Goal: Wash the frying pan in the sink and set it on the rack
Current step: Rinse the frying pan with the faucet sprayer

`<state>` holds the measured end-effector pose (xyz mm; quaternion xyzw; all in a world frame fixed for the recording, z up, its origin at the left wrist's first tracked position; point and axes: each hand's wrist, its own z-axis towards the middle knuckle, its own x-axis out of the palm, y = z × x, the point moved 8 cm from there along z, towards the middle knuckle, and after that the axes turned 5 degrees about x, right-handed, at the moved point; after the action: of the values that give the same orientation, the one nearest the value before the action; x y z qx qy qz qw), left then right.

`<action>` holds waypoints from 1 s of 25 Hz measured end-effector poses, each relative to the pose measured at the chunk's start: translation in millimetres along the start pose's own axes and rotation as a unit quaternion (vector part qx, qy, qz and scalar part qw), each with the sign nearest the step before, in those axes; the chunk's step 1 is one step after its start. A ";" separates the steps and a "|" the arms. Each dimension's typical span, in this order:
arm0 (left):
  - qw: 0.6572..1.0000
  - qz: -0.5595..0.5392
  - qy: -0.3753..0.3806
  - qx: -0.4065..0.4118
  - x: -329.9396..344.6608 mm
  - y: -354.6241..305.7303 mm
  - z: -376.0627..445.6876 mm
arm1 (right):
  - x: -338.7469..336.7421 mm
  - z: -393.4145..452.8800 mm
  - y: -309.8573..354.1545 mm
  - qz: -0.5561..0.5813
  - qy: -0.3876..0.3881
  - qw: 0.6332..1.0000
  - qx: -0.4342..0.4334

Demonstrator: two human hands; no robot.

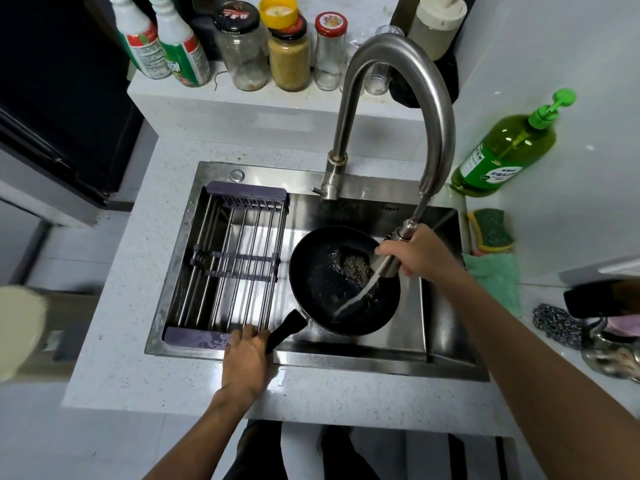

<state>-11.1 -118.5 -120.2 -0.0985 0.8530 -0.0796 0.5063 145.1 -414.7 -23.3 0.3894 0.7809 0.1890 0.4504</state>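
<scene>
Pan: the black frying pan sits down in the steel sink, right half of the basin, with burnt-looking gunk near the middle and water pooling in it.

Left hand: the left hand is at the near edge of the sink, wrapped round the end of the pan handle, fingers curled over the top. Looks like a proper hold, though the thumb side is hidden.

Right hand: the right hand is closed round the pull-out spray head of the faucet, aiming a stream of water into the pan.

Rack: the wire rack spans the left half of the sink, just beside the pan, with nothing on it yet.

How it'll handle: stiff metal, so no flex to worry about. Probably a bit heavy at the bowl end, more so with water in it, so it'll want to tip forward off the handle.

Slippery?: most likely yes. Wet handle, wet hand, maybe greasy too.

Where to hold: the handle is the obvious spot, and choking up closer to the bowl would likely give better control when tilting to drain.

Handy stuff nearby: green dish soap bottle and sponge on the counter to the right, steel scourer further along.

Stage: reads as rinsing, scrubbing not done.
</scene>
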 end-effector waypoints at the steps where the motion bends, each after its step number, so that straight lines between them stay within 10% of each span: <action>1: 1.000 -0.001 -0.005 0.002 2.8 -0.3 0.9 | -4.7 0.4 -4.7 -0.022 -0.013 1.000 0.003; 13: 1.000 0.011 -0.015 0.016 4.7 -0.7 3.6 | -21.2 9.3 -10.3 -0.120 -0.042 0.992 -0.005; 25: 1.000 -0.012 0.004 -0.018 4.4 1.0 3.4 | 32.7 8.6 20.4 0.116 0.026 0.993 -0.003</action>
<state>-10.2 -118.7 -125.8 -0.1173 0.8553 -0.0709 0.4997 151.9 -376.9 -32.8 0.4708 0.7417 0.2521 0.4057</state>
